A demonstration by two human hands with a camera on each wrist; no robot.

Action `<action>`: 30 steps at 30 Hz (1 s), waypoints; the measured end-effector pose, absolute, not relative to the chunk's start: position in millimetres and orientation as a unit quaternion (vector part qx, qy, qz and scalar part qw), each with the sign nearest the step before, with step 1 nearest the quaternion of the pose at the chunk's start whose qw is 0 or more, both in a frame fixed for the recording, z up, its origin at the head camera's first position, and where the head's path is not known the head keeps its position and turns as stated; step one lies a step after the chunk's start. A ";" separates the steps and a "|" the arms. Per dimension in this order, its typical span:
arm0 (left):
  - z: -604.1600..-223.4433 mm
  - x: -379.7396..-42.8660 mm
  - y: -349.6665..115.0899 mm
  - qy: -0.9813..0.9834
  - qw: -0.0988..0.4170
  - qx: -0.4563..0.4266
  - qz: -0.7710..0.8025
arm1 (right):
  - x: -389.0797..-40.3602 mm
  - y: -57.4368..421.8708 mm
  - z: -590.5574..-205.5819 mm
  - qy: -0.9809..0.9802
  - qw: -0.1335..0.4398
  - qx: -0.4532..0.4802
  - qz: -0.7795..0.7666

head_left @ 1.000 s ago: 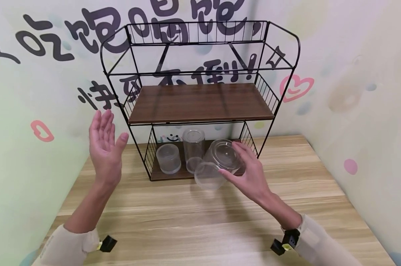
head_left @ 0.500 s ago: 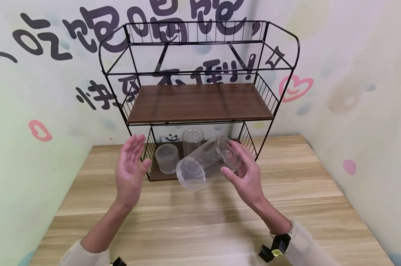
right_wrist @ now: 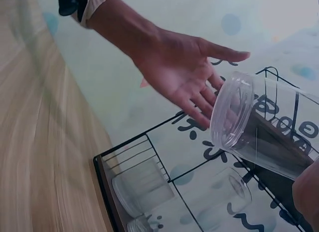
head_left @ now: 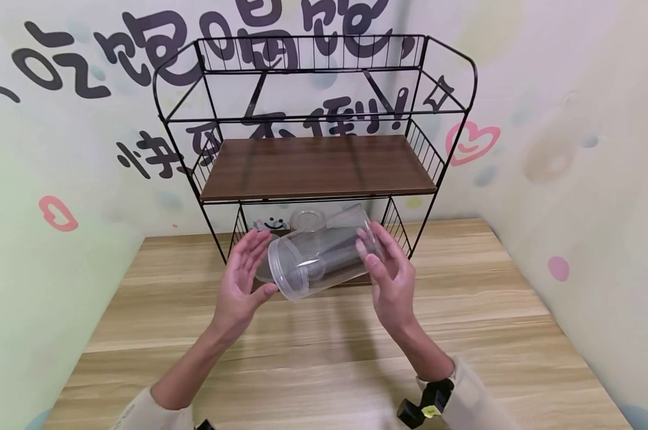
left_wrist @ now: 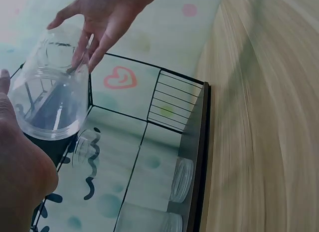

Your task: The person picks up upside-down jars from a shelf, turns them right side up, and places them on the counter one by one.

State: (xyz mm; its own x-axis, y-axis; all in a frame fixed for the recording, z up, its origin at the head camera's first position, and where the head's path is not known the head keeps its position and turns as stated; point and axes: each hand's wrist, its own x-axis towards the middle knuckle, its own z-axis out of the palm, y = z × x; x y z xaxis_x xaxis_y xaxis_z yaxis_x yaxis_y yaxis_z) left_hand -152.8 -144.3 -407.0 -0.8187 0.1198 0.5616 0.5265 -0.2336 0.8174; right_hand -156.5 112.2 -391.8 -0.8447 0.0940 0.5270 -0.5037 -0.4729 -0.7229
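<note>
A large clear plastic jar (head_left: 334, 254) is held tilted in the air before the rack's lower shelf. My right hand (head_left: 396, 286) grips it by the base end, which points up and right. The frosted screw lid (head_left: 286, 269) faces down-left, towards my left hand (head_left: 240, 292). That hand is spread beside the lid, thumb apart from the fingers; whether a fingertip touches it, I cannot tell. In the right wrist view the left hand's fingers (right_wrist: 199, 105) lie partly behind the lid. Behind the held jar, a slim upright jar (head_left: 306, 220) and a short jar (right_wrist: 142, 187) stand on the lower shelf.
The black wire rack (head_left: 315, 200) stands against the wall, with a brown wooden upper shelf (head_left: 318, 164) above the jars. A light wood table (head_left: 324, 364) spreads in front. Walls with painted lettering and hearts close in at the back and sides.
The right hand has lifted the large jar off the lower shelf and tipped it, lid end to the left. My left hand has come down and right, up to the lid.
</note>
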 end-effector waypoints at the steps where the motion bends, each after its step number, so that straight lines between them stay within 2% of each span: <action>1: -408.2 -153.1 -142.5 -0.604 0.132 -0.270 -0.738 | -156.5 110.4 -391.1 -0.461 0.174 0.210 0.844; 10: -410.4 -153.6 -128.7 -0.585 0.089 -0.287 -0.753 | -153.5 99.7 -388.7 -0.418 0.157 0.165 0.880; 16: -411.7 -154.6 -122.0 -0.575 0.090 -0.284 -0.762 | -153.5 99.2 -391.3 -0.417 0.152 0.171 0.880; 24: -409.4 -155.3 -130.0 -0.577 0.095 -0.270 -0.764 | -156.6 110.8 -399.3 -0.499 0.107 0.181 0.841; 30: -404.0 -153.4 -142.7 -0.601 0.080 -0.257 -0.753 | -155.8 121.4 -402.2 -0.609 0.083 0.189 0.766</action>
State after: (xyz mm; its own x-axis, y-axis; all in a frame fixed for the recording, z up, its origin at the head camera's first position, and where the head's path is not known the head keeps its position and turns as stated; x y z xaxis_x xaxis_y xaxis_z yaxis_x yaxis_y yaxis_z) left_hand -153.4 -142.7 -404.0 -0.8551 0.1875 0.4834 0.4298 -0.2650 0.8631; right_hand -155.8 121.4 -402.2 -0.9148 -0.1023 0.3906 -0.3577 -0.2438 -0.9015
